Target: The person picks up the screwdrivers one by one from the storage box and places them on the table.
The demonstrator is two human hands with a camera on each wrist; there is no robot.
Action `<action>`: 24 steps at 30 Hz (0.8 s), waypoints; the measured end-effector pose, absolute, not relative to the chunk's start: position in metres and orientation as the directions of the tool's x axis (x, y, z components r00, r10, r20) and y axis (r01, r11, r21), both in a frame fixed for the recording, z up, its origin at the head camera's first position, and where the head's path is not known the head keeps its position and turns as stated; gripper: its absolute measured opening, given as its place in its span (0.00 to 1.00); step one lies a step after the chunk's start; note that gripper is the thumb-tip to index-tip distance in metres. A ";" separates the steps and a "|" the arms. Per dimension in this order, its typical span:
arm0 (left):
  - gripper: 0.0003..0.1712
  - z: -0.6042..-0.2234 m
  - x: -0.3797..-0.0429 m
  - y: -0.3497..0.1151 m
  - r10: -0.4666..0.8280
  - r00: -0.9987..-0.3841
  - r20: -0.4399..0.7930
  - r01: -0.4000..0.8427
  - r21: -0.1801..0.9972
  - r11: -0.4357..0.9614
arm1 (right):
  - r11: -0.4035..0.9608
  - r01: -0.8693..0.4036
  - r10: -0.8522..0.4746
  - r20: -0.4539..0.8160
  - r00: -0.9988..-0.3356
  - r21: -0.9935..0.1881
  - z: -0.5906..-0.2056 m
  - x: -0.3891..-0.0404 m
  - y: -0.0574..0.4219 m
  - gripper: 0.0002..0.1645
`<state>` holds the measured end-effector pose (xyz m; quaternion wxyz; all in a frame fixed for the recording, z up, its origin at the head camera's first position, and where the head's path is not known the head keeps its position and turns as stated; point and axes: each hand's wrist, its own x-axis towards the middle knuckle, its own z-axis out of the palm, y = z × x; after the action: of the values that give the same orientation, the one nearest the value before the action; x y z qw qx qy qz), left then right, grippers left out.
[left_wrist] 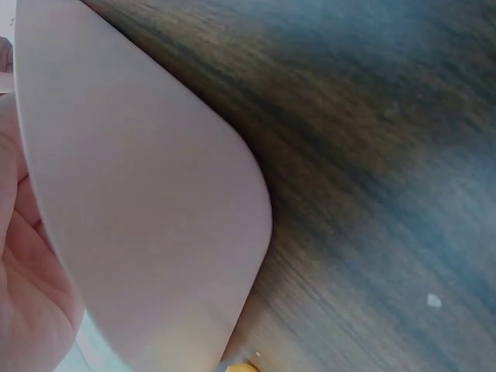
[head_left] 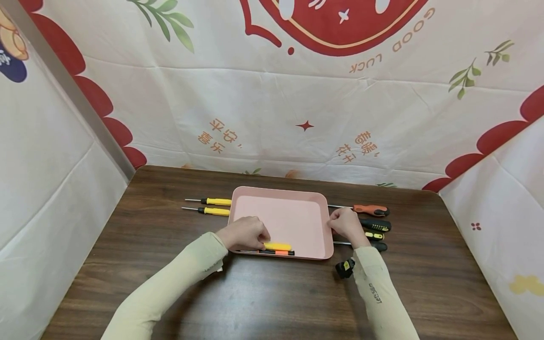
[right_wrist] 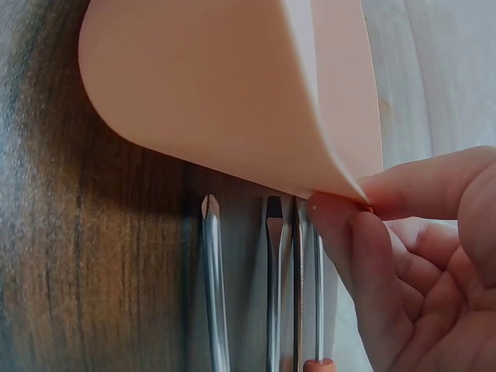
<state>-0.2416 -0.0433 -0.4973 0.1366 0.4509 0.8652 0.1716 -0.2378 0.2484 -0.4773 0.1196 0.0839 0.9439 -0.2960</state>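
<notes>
A pink tray (head_left: 278, 192) lies on the table between my hands. My left hand (head_left: 246, 233) reaches over its near left corner and pinches a yellow-handled screwdriver (head_left: 278, 246) by the tray's near wall. Right beside it in the tray is a black-and-orange screwdriver (head_left: 281, 253). In the left wrist view the tray wall (left_wrist: 155, 186) covers most of that hand, and the fingertips are hidden. My right hand (head_left: 346, 224) pinches the tray's right rim between thumb and fingers, close above several metal screwdriver shafts (right_wrist: 213, 287).
To the left lie two yellow-handled screwdrivers (head_left: 218, 201). On the right are an orange-handled screwdriver (head_left: 371, 210) and several black-handled ones (head_left: 376, 225). A small black-and-yellow object (head_left: 345, 268) sits by my right sleeve. A printed cloth (head_left: 263, 108) hangs behind the table.
</notes>
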 end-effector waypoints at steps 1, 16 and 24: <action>0.04 -0.498 -0.241 -0.043 0.828 -0.554 -0.086 0.739 0.407 0.537 | 0.810 0.232 0.090 -0.278 -0.956 -0.538 -0.478 -0.238 0.249 0.10; 0.04 -0.496 -0.239 -0.043 0.838 -0.538 -0.091 0.750 0.402 0.525 | 0.803 0.255 0.092 -0.310 -0.946 -0.539 -0.477 -0.238 0.249 0.09; 0.03 -0.497 -0.240 -0.043 0.839 -0.537 -0.093 0.737 0.432 0.520 | 0.801 0.242 0.080 -0.302 -0.950 -0.547 -0.476 -0.239 0.249 0.09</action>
<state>-0.2400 -0.0433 -0.4970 0.1467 0.4583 0.8593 0.1732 -0.2387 0.2493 -0.4761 0.1331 0.0857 0.9397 -0.3032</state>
